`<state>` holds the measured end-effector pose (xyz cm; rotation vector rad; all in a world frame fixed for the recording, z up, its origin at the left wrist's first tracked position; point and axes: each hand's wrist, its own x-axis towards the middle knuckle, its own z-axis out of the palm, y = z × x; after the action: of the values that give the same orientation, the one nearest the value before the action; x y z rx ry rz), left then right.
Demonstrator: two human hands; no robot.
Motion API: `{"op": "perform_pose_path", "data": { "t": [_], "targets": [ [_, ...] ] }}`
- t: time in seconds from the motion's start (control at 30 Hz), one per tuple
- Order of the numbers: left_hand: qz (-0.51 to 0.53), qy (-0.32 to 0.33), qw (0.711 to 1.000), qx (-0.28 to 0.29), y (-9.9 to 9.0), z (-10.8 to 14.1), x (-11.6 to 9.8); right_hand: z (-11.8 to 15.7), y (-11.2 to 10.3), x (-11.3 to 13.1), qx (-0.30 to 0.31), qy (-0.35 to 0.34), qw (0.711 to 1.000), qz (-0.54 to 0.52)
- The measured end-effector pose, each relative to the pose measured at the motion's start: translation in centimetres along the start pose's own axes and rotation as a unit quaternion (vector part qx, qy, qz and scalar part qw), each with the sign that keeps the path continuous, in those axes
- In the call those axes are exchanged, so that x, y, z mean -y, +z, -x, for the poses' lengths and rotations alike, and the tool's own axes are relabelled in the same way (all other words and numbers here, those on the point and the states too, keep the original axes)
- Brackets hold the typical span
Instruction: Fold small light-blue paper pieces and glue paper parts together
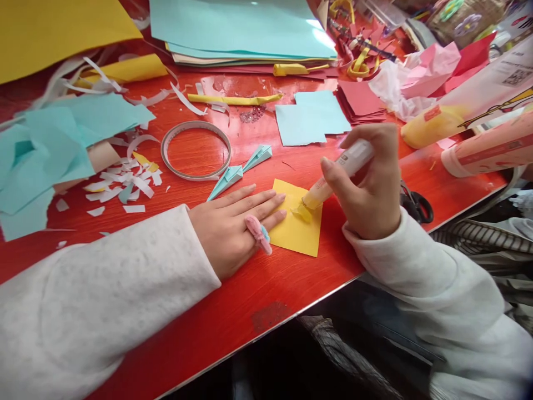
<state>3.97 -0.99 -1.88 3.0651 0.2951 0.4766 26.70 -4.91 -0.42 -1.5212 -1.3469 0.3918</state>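
Note:
A yellow square of paper [297, 239] lies flat on the red table near its front edge. My left hand [235, 228] rests flat, its fingertips on the paper's left side; a fuzzy pink and blue ring [259, 234] sits on one finger. In my right hand [370, 183] is a clear glue bottle [339, 172], tilted with its tip down on the paper. A wet, shiny patch of glue shows around the tip. Folded light-blue paper pieces [231, 178] lie just beyond my left hand.
Beyond my hands are a roll of tape [165, 149], paper scraps [125, 180], light-blue squares [312, 119] and a blue paper stack [241, 28]. Black-handled scissors [418, 206] lie partly hidden behind my right wrist. A pink bottle-like tube [487, 144] lies at right.

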Motion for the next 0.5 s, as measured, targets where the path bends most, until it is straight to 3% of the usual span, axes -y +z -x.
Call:
{"op": "perform_pose_path", "data": {
  "t": [0.1,0.17,0.33,0.4,0.5],
  "targets": [
    [-0.005,0.001,1.0,-0.004,0.1,0.1,0.0,-0.7,0.2,-0.6,0.047,0.106,0.988,-0.1],
    [-0.008,0.004,1.0,-0.01,0.1,0.0,0.1,-0.9,0.2,-0.9,0.047,0.154,0.972,-0.17],
    [-0.006,0.009,1.0,-0.023,0.2,0.0,0.2,-1.3,-0.6,-1.5,-0.057,0.219,0.946,-0.234],
    [-0.002,0.006,1.0,-0.02,0.3,0.1,0.2,-1.4,-1.1,-1.6,-0.133,0.181,0.947,-0.228],
    [0.008,-0.001,1.0,-0.011,0.4,0.1,0.3,-1.2,-1.4,-1.5,-0.195,0.042,0.96,-0.196]
  ]
}}
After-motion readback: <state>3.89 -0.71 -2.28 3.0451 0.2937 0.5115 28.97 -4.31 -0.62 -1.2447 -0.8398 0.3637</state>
